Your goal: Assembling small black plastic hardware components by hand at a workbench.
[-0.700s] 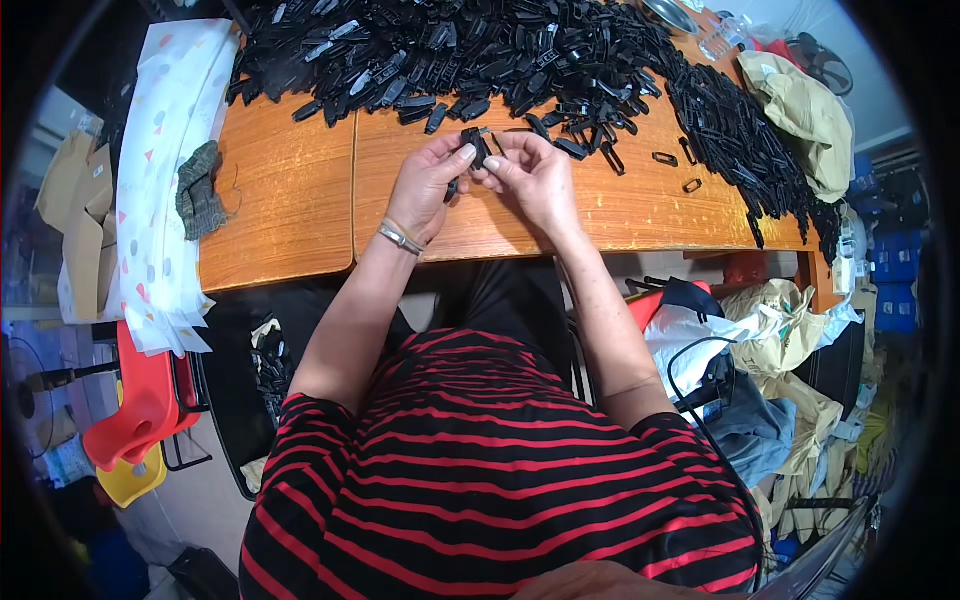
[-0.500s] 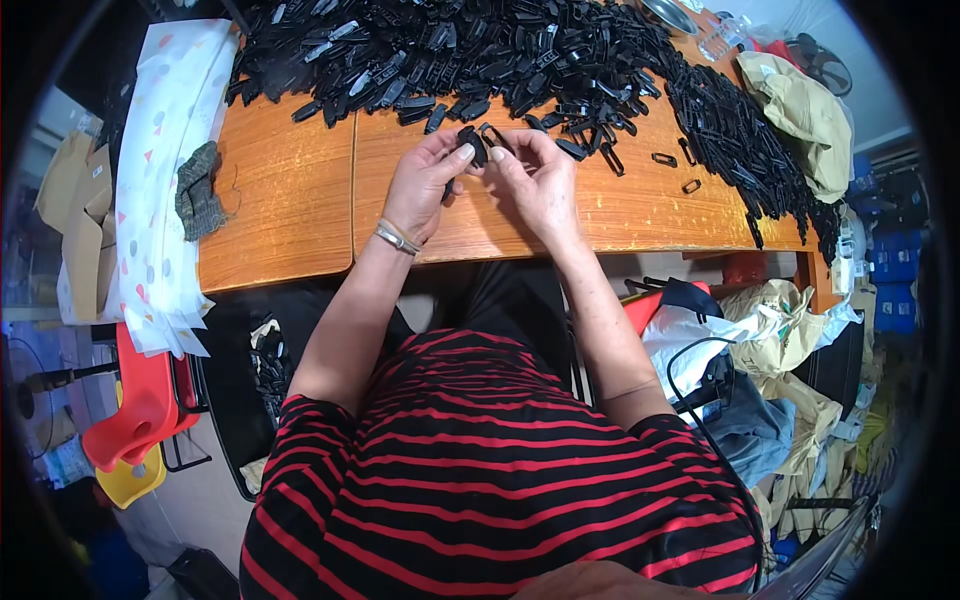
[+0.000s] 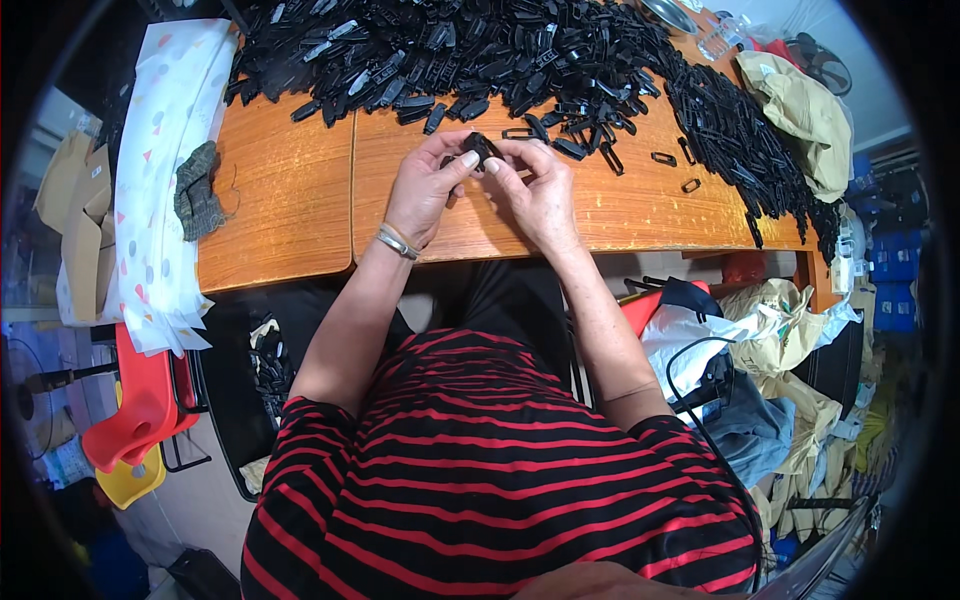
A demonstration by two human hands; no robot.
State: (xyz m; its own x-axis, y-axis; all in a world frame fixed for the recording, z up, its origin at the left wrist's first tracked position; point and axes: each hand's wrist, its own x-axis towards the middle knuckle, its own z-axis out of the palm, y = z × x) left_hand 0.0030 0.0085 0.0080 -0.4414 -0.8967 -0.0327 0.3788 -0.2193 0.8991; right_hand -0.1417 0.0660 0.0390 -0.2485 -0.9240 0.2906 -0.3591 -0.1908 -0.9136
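Currently, left hand [image 3: 424, 192] and right hand [image 3: 538, 188] pinch a small black piece [image 3: 479, 146] between them; uneven pressure could pop it loose onto the tabletop [image 3: 295, 200].

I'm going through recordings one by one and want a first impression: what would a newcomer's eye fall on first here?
Probably the big heap of black parts spread across the far side of the wooden table. Just below it, the left hand pinches a small black piece, with the right hand close against it. The red-and-black striped shirt fills the lower middle.
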